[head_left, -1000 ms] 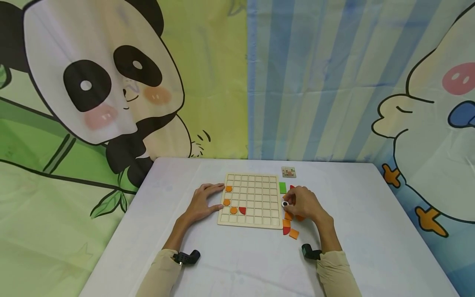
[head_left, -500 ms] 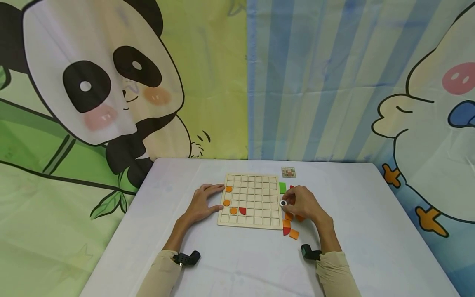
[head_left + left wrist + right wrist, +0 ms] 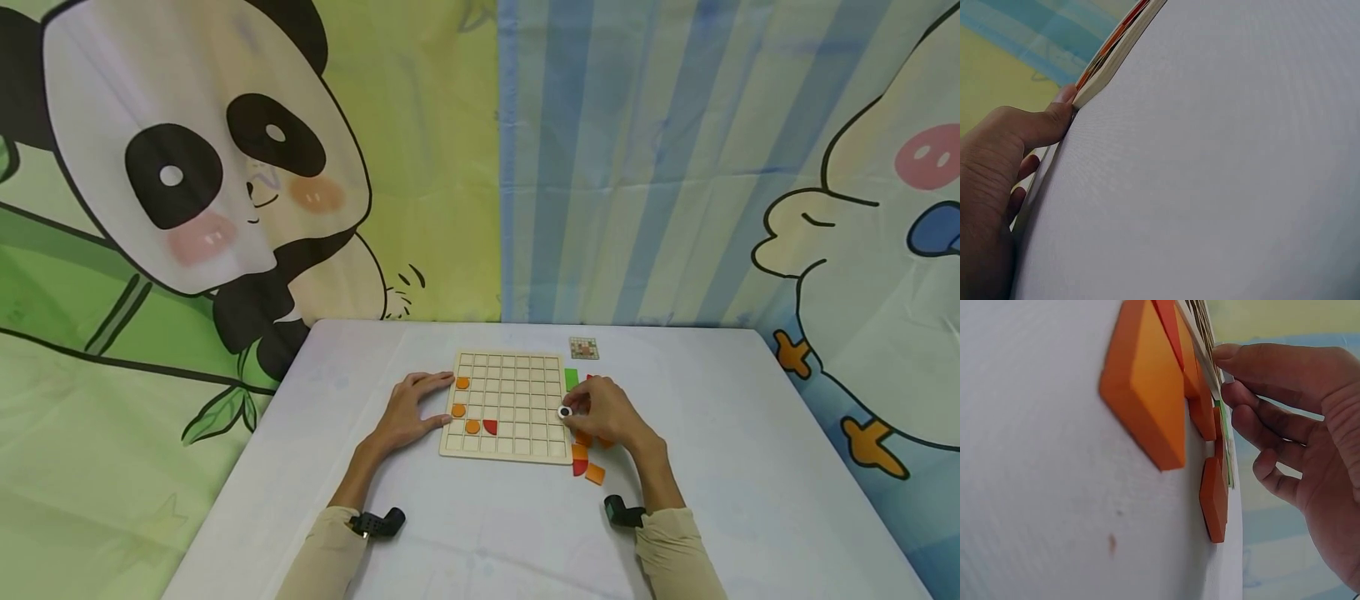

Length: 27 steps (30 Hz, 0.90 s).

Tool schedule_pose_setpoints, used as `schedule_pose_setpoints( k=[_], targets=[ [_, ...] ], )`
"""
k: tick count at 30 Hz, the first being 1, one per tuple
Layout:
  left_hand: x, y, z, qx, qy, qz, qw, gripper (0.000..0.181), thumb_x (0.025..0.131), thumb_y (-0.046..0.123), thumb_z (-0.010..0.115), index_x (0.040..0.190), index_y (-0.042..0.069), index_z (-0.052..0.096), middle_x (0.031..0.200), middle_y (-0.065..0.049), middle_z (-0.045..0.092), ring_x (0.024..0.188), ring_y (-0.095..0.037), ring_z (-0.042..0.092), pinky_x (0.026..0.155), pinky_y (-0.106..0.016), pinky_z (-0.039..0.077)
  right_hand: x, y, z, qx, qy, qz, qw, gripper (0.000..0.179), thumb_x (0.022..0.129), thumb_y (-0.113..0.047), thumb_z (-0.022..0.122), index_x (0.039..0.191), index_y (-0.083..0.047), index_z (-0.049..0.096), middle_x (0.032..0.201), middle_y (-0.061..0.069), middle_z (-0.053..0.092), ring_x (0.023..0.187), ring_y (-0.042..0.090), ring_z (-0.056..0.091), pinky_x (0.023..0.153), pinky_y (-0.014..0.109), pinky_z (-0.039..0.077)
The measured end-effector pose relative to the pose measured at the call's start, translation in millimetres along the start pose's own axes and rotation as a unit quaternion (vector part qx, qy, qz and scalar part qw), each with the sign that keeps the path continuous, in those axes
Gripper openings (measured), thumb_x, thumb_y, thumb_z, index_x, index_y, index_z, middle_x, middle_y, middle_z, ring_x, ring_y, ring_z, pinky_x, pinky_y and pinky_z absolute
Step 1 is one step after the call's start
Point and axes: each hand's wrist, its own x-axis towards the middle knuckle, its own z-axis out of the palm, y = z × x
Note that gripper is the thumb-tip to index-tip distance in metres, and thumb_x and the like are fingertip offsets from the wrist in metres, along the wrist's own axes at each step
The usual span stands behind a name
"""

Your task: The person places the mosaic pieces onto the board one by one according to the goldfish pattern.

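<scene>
My right hand point(image 3: 606, 408) pinches a small white round piece with a black centre point(image 3: 565, 412) between thumb and fingers, at the right edge of the wooden grid board point(image 3: 525, 404). In the right wrist view, only a sliver of that piece point(image 3: 1229, 378) shows at the fingertips. My left hand point(image 3: 405, 414) rests against the board's left edge, thumb and fingers spread; in the left wrist view the thumb point(image 3: 1047, 125) touches the board's corner. Orange round pieces point(image 3: 472, 427) and a red quarter-round piece point(image 3: 490, 427) sit in cells at the board's left.
Beside the board's right edge lie orange square pieces point(image 3: 595, 474), a red quarter-round piece point(image 3: 580, 467) and a green piece point(image 3: 572, 377). A small patterned card point(image 3: 583, 348) lies farther back on the white table point(image 3: 480, 533).
My right hand has moved slightly left with the pinched white piece, from beside the board to over its right edge. My left hand has stayed in place.
</scene>
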Motion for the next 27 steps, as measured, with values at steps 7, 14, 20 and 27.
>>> schedule_pose_setpoints(
  k=[7, 14, 20, 27],
  targets=[
    [-0.8, -0.8, 0.7, 0.001, -0.002, -0.007, 1.0, 0.075, 0.09, 0.038, 0.09, 0.158, 0.027, 0.06, 0.166, 0.008, 0.056, 0.149, -0.029, 0.047, 0.121, -0.06, 0.032, 1.9, -4.1, 1.8, -0.003, 0.002, 0.0, 1.0, 0.021, 0.085, -0.018, 0.094, 0.103, -0.011, 0.086, 0.093, 0.001, 0.074, 0.084, 0.018, 0.063, 0.08, 0.031, 0.056],
    [0.5, -0.7, 1.6, 0.004, 0.002, -0.004, 1.0, 0.074, 0.091, 0.038, 0.089, 0.158, 0.027, 0.06, 0.166, 0.007, 0.057, 0.149, -0.03, 0.047, 0.121, -0.062, 0.032, 5.4, -7.6, 4.2, 0.006, -0.004, 0.001, 1.0, 0.021, 0.085, -0.016, 0.093, 0.103, -0.01, 0.086, 0.095, 0.0, 0.077, 0.083, 0.016, 0.065, 0.08, 0.027, 0.057],
    [0.7, -0.5, 0.8, 0.004, 0.0, -0.006, 1.0, 0.075, 0.09, 0.04, 0.09, 0.158, 0.029, 0.06, 0.166, 0.009, 0.056, 0.149, -0.028, 0.048, 0.121, -0.06, 0.032, 8.2, -11.0, 6.4, 0.005, -0.01, -0.023, 0.9997, 0.02, 0.085, -0.015, 0.094, 0.102, -0.009, 0.086, 0.094, 0.0, 0.077, 0.083, 0.014, 0.067, 0.08, 0.029, 0.058],
    [-0.3, 0.1, 0.4, -0.007, 0.002, -0.003, 1.0, 0.075, 0.089, 0.038, 0.091, 0.158, 0.028, 0.061, 0.166, 0.008, 0.057, 0.149, -0.029, 0.048, 0.121, -0.062, 0.032, 10.7, -12.0, 10.4, 0.002, -0.017, -0.047, 0.9987, 0.018, 0.086, -0.014, 0.094, 0.102, -0.009, 0.086, 0.093, 0.0, 0.079, 0.08, 0.012, 0.067, 0.077, 0.027, 0.058]
  ],
)
